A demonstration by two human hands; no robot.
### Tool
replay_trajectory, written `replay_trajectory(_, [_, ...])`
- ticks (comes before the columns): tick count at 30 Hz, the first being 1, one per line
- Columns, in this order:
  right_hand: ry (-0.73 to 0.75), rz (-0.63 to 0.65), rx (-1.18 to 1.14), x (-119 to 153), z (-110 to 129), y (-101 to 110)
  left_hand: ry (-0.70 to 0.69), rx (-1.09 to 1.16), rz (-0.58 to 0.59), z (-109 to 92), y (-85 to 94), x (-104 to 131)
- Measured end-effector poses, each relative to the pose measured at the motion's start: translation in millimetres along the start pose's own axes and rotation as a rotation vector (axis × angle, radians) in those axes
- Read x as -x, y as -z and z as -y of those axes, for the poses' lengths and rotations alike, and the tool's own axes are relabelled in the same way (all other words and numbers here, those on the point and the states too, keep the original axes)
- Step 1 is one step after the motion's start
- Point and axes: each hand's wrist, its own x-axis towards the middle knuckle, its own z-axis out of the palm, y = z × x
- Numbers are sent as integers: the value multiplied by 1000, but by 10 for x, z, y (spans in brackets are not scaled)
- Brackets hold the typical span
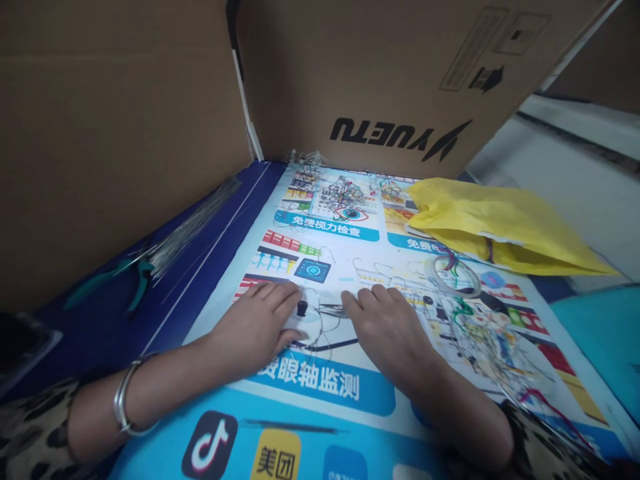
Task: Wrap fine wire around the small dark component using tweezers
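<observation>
My left hand (265, 323) rests low over the printed sheet, thumb apart from the curled fingers, with nothing visible between them. Across a small gap, my right hand (383, 327) has its fingers curled together around one end of some thin wires (331, 311). Loose wire loops lie below and between the hands. Beyond my right hand sits a roll of clear tape (456, 276), among tangled thin wires. A larger tangle with green and red strands (480, 333) spreads to its right.
Cardboard panels (390, 73) stand behind and at the left. Teal-handled pliers (140, 287) lie beside a bundle of straight wires (193, 230) at left. A yellow bag (500, 220) lies at right. More tangled wire (345, 193) is at the back.
</observation>
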Motion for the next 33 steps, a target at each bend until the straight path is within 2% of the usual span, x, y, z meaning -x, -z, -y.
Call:
replay_trajectory(7, [38, -74, -42, 11, -2, 2, 87, -74, -10, -11, 43, 3])
replay_trajectory(15, [35, 28, 32, -30, 51, 113, 71, -67, -43, 104, 63, -83])
replay_trajectory(24, [43, -15, -29, -49, -74, 48, 84, -75, -82, 154, 46, -114])
replay_trajectory(28, [-3, -10, -59, -56, -168, 83, 78, 3, -134, 153, 52, -76])
replay_trajectory(33, [-101, 12, 2, -205, -254, 108, 75, 60, -146, 152, 59, -55])
